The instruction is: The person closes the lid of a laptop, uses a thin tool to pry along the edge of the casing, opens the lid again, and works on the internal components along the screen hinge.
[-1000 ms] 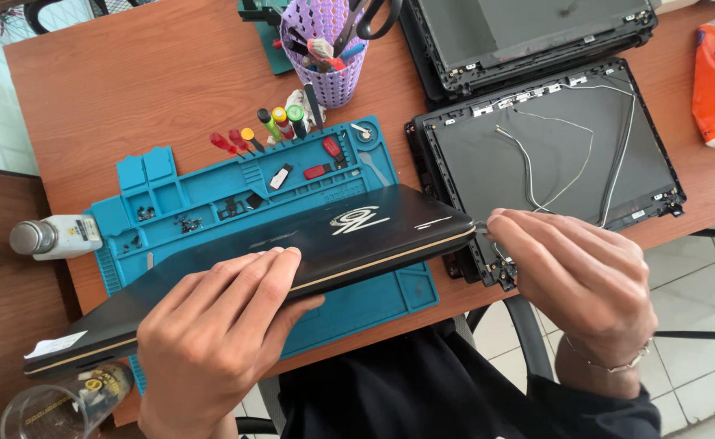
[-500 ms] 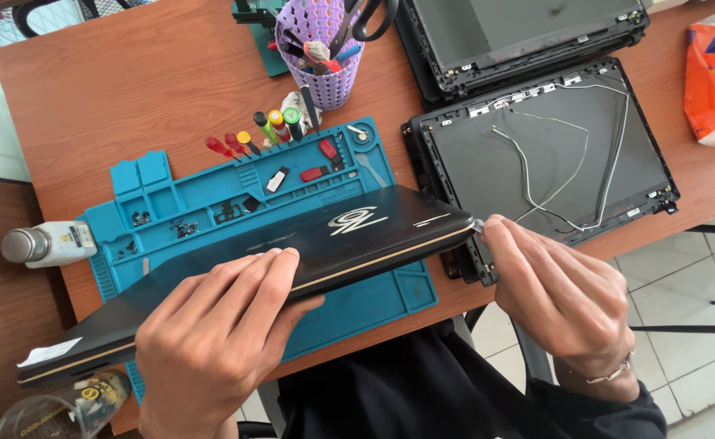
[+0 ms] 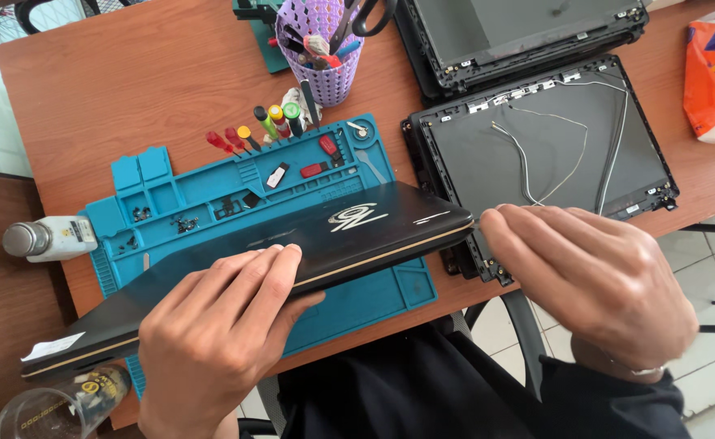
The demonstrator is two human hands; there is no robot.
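Head | left hand grips black laptop | right hand at corner

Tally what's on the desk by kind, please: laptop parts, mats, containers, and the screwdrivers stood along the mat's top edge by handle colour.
Closed black laptop: 1
Opened dark screen shells: 2
Blue repair mat: 1
Purple tool cup: 1
White bottle: 1
Clear glass: 1
Red-handled screwdrivers: 2
Yellow-handled screwdrivers: 2
Green-handled screwdriver: 1
Total: 12
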